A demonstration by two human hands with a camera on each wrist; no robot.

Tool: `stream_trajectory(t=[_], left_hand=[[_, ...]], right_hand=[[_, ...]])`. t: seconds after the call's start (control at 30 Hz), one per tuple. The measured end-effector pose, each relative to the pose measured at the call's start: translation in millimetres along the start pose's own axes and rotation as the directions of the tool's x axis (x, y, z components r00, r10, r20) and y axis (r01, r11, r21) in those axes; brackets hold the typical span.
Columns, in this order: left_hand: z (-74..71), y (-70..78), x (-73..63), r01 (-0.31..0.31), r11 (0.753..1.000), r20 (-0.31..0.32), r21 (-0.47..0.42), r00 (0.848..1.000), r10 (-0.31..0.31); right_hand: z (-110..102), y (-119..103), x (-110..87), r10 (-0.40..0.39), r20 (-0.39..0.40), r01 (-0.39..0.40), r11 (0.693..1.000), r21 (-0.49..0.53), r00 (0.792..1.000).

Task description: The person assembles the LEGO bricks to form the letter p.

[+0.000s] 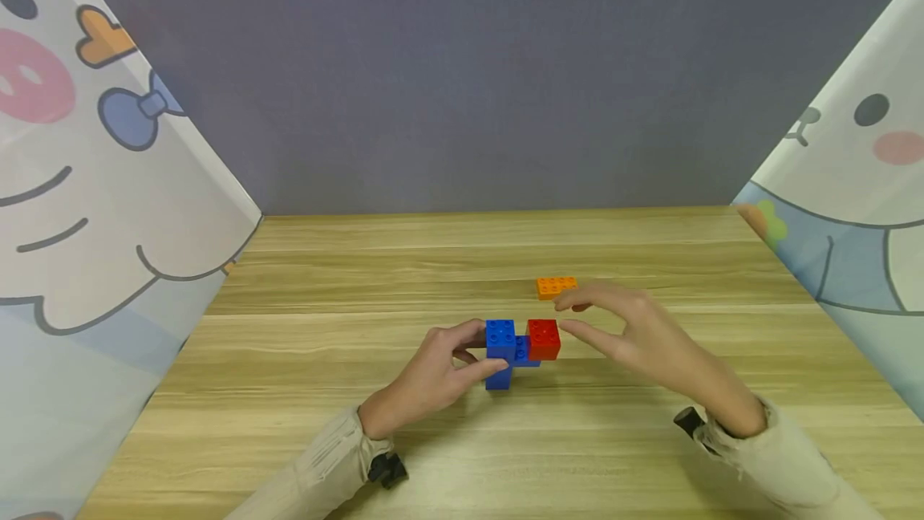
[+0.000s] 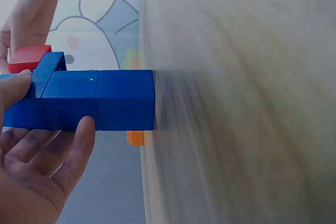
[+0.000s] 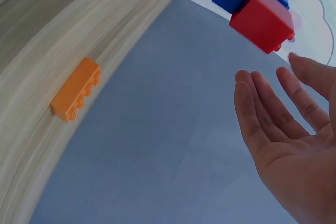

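A tower of blue toy bricks stands upright on the table, with a flatter blue brick jutting out to its right. On that jutting brick sits a red brick, studs up. My left hand grips the tower between thumb and fingers; the left wrist view shows the thumb on the upper part of the blue bricks. My right hand is just right of the red brick, fingers and thumb apart, holding nothing. In the right wrist view a gap separates its fingertips from the red brick.
An orange brick with two rows of studs lies on the wooden table, behind the red brick. A grey panel rises at the table's back edge. Cartoon-printed sheets flank the table on both sides.
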State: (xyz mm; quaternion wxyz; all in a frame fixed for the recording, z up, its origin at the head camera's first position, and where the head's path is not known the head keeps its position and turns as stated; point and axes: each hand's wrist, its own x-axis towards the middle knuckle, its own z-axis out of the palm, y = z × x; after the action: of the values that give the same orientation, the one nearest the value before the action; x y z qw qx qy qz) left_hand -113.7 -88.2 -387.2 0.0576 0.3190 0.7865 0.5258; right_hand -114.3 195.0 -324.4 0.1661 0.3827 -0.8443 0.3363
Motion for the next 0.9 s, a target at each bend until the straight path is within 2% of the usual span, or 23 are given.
stream_trajectory(t=[0.17,0.33,0.63,0.77,0.9], left_hand=[[-0.3,-0.4,-0.5,-0.016,1.0,-0.007,0.004,1.0,0.016],[-0.2,-0.3,-0.4,-0.02,1.0,-0.009,0.009,1.0,0.02],[0.7,-0.6,-0.1,-0.018,1.0,0.003,0.002,1.0,0.018],[0.6,0.0,-0.3,-0.007,1.0,0.005,0.001,1.0,0.007],[0.6,0.5,0.0,-0.006,1.0,-0.002,0.004,1.0,0.006]], right_hand=[[1.8,11.8,7.9,0.005,-0.022,-0.005,1.0,-0.027,1.0],[2.8,26.1,17.2,0.107,0.005,-0.107,0.993,-0.044,0.994],[14.0,60.1,25.4,0.244,0.108,-0.237,0.969,-0.072,0.964],[21.5,72.3,29.0,0.266,0.141,-0.251,0.961,-0.119,0.954],[28.7,84.3,30.7,0.255,0.167,-0.227,0.959,-0.169,0.952]])
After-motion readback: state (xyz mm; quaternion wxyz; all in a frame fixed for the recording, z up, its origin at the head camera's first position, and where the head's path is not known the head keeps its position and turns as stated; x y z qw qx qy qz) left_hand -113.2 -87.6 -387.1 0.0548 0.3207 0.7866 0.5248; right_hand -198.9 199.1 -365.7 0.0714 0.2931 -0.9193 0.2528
